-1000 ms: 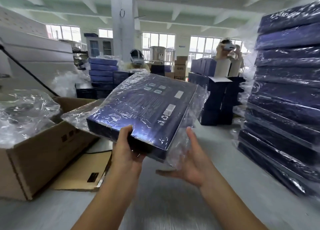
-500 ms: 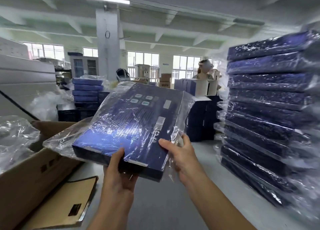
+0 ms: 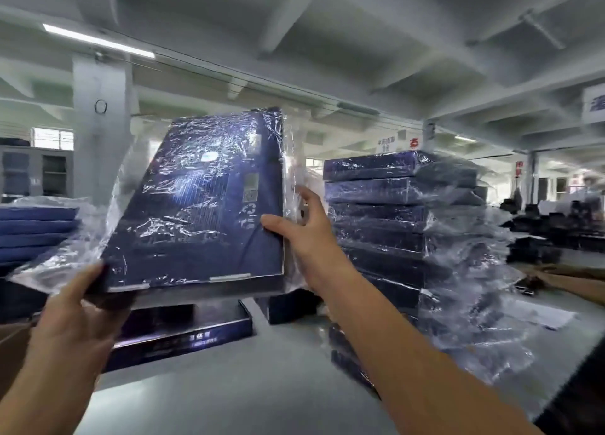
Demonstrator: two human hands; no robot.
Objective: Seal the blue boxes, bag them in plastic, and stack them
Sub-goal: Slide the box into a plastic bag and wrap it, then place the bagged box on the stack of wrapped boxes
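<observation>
White pillar (image 3: 98,133) back L, strip light (image 3: 98,40) overhead, grey cabinet (image 3: 36,172) far L, grey table (image 3: 245,385) below.

Box (image 3: 199,212): dark blue card, in clear, crinkled, glossy plastic bag (image 3: 288,159). Stack (image 3: 393,225): same glossy film wrap. Tabletop (image 3: 248,385): smooth, matt grey.

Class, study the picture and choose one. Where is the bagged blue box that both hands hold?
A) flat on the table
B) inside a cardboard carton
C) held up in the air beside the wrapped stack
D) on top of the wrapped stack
C: the left hand and right hand hold the bagged blue box up, clear of the table, left of the wrapped stack and not resting on it.
</observation>
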